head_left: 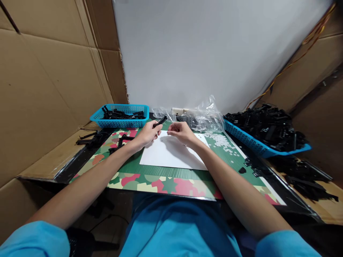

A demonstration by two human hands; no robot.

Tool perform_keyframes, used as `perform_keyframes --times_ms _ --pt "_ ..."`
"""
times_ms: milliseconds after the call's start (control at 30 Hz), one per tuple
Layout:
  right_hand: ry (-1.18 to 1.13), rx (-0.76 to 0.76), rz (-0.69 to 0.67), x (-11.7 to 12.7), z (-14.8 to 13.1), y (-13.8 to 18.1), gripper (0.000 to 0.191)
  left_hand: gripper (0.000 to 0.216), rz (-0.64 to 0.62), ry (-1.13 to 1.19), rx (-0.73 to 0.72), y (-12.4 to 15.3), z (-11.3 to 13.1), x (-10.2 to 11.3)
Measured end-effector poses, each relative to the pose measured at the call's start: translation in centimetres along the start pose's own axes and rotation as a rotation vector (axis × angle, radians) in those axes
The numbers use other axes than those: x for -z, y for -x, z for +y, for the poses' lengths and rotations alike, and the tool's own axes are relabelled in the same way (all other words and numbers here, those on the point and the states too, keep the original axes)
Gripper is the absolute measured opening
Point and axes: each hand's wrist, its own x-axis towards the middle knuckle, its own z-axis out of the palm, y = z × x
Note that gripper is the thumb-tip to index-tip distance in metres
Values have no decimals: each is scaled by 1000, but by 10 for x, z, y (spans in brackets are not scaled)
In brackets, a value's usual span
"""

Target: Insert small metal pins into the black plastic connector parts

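Note:
My left hand [149, 133] is closed around a slim black plastic part [161, 121], holding it above the far edge of a white sheet [171, 155]. My right hand [181, 131] hovers close beside it with fingers pinched together; whatever sits in the pinch is too small to make out. Both hands are over the green mat [166, 176], a few centimetres apart. A scatter of small white pieces [221, 140] lies to the right of my right hand.
A blue basket [120, 116] with several black parts stands at the back left. A larger blue basket [264, 134] heaped with black parts is on the right. Clear plastic bags [203, 117] lie at the back. Loose black parts [92, 138] sit left, cardboard walls both sides.

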Motion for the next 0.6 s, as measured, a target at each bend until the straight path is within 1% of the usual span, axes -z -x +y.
perform_keyframes --times_ms 133,233,300,467,600 --pt "-283 81 101 -6 -13 3 29 28 -46 86 51 7 10 -2" --pt "-357 107 205 -9 -18 4 33 31 -73 181 78 13 18 -5" --pt "-385 104 276 -10 -21 6 34 33 -114 248 95 16 22 -6" --pt "-509 84 298 -15 -29 12 34 33 -200 420 115 22 28 -9" --pt "-585 72 345 -19 -34 16 34 37 -267 545 119 24 30 -11"
